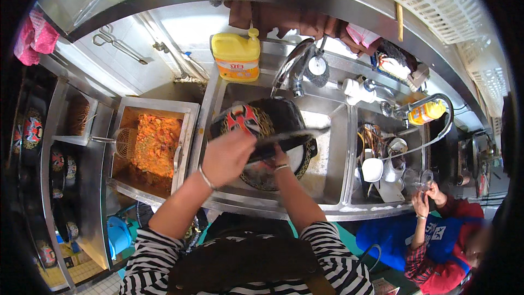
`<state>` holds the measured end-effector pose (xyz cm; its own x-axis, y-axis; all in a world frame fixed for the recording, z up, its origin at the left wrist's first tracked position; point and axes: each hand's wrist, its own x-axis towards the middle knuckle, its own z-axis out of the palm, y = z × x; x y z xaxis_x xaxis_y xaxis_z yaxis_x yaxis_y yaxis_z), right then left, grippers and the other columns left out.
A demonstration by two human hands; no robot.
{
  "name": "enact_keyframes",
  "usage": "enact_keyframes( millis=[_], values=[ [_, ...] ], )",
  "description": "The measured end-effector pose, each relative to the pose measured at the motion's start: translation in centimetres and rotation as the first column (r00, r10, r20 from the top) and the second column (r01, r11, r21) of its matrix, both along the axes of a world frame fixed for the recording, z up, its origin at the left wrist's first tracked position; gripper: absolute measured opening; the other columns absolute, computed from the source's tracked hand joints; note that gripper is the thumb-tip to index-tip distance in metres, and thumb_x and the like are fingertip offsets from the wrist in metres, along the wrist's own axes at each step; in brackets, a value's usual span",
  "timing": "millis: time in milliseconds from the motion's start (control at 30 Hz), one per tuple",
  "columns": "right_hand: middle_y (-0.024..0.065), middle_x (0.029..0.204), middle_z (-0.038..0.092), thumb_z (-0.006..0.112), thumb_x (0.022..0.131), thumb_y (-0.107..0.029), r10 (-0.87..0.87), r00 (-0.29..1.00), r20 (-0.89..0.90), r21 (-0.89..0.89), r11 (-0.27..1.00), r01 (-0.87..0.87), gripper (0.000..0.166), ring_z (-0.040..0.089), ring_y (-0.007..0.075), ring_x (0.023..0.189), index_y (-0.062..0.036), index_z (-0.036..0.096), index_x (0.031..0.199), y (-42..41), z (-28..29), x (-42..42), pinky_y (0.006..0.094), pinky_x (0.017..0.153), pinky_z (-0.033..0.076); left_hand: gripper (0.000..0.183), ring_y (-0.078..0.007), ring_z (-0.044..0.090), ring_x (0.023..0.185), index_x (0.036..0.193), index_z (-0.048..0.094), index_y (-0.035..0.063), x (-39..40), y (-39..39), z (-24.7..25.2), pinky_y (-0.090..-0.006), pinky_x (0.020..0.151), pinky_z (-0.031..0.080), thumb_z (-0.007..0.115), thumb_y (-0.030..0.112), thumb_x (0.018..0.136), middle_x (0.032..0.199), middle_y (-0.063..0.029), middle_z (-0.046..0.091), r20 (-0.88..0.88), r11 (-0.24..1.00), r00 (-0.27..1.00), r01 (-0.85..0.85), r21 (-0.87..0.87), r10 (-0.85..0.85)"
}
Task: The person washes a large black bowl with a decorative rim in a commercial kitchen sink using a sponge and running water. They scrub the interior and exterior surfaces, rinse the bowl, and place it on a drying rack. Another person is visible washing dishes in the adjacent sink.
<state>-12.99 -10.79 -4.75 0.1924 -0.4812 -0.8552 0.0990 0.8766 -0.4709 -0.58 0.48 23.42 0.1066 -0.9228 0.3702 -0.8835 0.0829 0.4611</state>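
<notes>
Over the left basin of a steel sink [342,168], my left hand [229,153] is blurred beside a black pot [282,114] with a red and gold painted pattern. Its fingers are partly hidden, so its hold is unclear. My right hand [280,157] reaches under the dark rim of the tilted pot and has its fingers against it. Below, in the basin, lies another black patterned vessel [305,159] with a pale inside. A thin blurred edge, perhaps of a spoon or the rim, sticks out right of the pot.
Left stands a steel bin [186,147] of orange-red food waste with a wire strainer [125,142]. A yellow detergent jug [236,55] and a faucet [292,63] stand behind. White cups [371,170] fill the right basin, where a co-worker in red [442,270] handles clear glassware.
</notes>
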Motion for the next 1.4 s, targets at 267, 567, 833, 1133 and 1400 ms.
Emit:
enact_keyframes(
  millis=[267,567,833,1133,1400],
  values=[
    [0.0026,0.088,0.059,0.063,0.080,-0.014,-0.009,0.999,-0.047,-0.139,0.990,0.002,0.018,0.056,0.0207,0.072,-0.0120,0.055,0.096,1.8,2.1,-10.3,0.0342,0.049,0.051,0.031,-0.0329,0.058,0.085,0.098,0.056,-0.0008,7.2,-5.6,-5.7,-0.0354,0.074,0.045,0.066,0.017,0.075,0.091,-0.0165,0.060,-0.359,0.992,0.925,-0.104,0.065,0.120],
    [-0.0063,0.061,0.051,0.066,0.082,-0.015,-0.084,0.990,-0.113,-0.751,0.660,-0.030,0.023,0.040,0.0031,0.053,-0.0064,0.053,0.065,1.5,15.6,-15.8,0.0208,0.047,0.032,0.028,-0.0094,0.052,0.071,0.092,0.060,-0.0008,11.4,-12.4,-14.4,-0.0270,0.065,0.043,0.061,0.026,0.083,0.073,-0.0046,0.060,-0.635,0.936,0.725,-0.037,0.350,0.266],
    [0.0016,0.089,0.062,0.055,0.087,-0.007,-0.202,0.977,0.069,-0.863,0.479,0.160,0.013,0.053,0.0070,0.075,-0.0005,0.060,0.098,2.7,27.2,-16.8,0.0220,0.073,0.043,0.038,-0.0113,0.055,0.091,0.105,0.061,0.0071,4.6,-18.3,-13.0,-0.0275,0.082,0.042,0.057,0.039,0.084,0.097,-0.0023,0.062,-0.923,0.841,0.233,0.388,0.376,0.306],
    [0.0042,0.099,0.061,0.051,0.089,-0.005,-0.366,0.895,0.256,-0.853,0.351,0.387,0.019,0.054,0.0092,0.086,0.0009,0.057,0.106,4.7,28.7,-14.8,0.0230,0.080,0.043,0.039,-0.0168,0.052,0.099,0.110,0.054,0.0034,6.0,-19.6,-12.3,-0.0369,0.089,0.042,0.062,0.029,0.082,0.105,-0.0049,0.057,-0.977,0.866,-0.115,0.490,0.101,0.178],
    [-0.0055,0.072,0.052,0.055,0.087,-0.004,-0.240,0.971,0.002,-0.937,0.338,0.085,0.006,0.039,0.0016,0.065,-0.0029,0.056,0.082,3.8,28.2,-11.2,0.0171,0.059,0.033,0.041,-0.0159,0.052,0.100,0.122,0.048,0.0079,4.1,-9.5,-15.2,-0.0308,0.089,0.041,0.059,0.021,0.085,0.114,-0.0032,0.055,-0.975,0.959,-0.012,0.187,0.215,0.221]
  ],
)
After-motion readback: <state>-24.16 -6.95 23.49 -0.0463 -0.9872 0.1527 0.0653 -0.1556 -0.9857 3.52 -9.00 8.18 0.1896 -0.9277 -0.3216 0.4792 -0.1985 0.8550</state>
